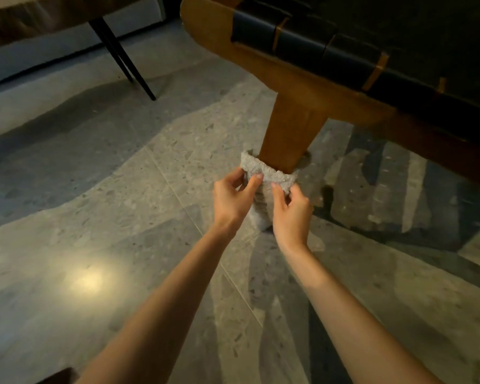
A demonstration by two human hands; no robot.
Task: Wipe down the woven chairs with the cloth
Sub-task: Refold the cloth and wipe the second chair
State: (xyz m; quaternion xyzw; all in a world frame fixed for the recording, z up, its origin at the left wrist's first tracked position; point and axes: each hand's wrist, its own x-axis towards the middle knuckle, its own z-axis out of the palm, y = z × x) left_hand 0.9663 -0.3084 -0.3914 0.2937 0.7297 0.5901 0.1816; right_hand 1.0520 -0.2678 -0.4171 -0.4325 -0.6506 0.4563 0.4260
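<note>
Terrazzo floor (100,195), woven chair (399,79) overhead, cloth (281,177) at its leg.

I have the grey cloth wrapped round the lower part of the wooden chair leg (288,128), just above the floor. My left hand (230,199) pinches its left end between thumb and fingers; my right hand (291,214) pinches the right end the same way, thumbs on the near face. Above, the leg meets the wooden frame (255,65) and dark woven straps (299,42). Thin black table legs (122,59) stand well apart, far left.
</note>
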